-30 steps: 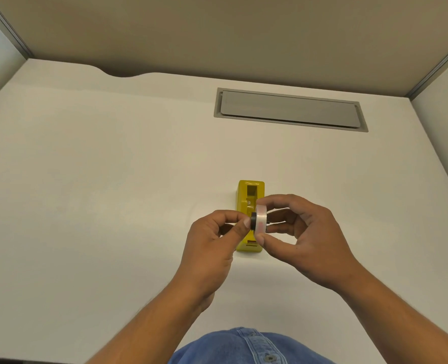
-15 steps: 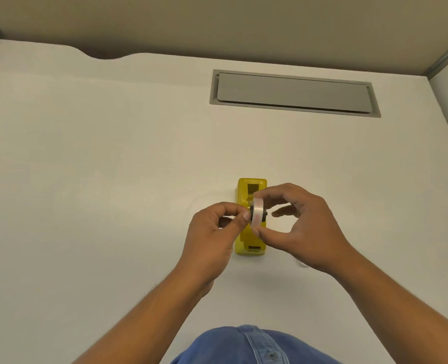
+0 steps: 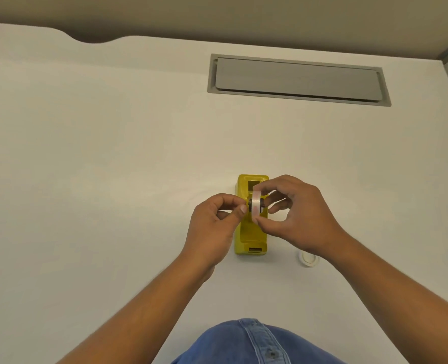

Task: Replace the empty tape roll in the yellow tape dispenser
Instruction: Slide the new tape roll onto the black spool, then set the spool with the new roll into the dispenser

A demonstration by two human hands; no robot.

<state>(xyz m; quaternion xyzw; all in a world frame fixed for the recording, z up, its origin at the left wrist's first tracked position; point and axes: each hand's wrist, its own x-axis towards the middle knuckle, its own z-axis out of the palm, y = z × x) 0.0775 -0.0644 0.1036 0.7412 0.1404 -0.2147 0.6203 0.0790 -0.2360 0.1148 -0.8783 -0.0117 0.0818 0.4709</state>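
- Both bare hands are up over the yellow plastic tape dispenser (image 3: 251,240), which sits lengthwise on the pale worktop (image 3: 99,166), its near end toward the person.
- The right hand (image 3: 299,219) comes in from the right, wrist bent inward, palm facing left. Its grip is a pinch: thumb under and forefinger over the rim of a translucent whitish tape roll (image 3: 256,207) held on edge, a dark hub (image 3: 261,203) showing through the middle.
- The other right fingers fan out loosely behind the roll.
- The left hand (image 3: 215,227) is curled, thumb tip pressed against bent forefinger right at the roll's left face. Whether anything is caught in that grip, I cannot tell.
- The roll is above the dispenser's open well, not seated.
- A small white empty ring core (image 3: 308,258) lies flat on the worktop, near the dispenser's right, partly under the right wrist.
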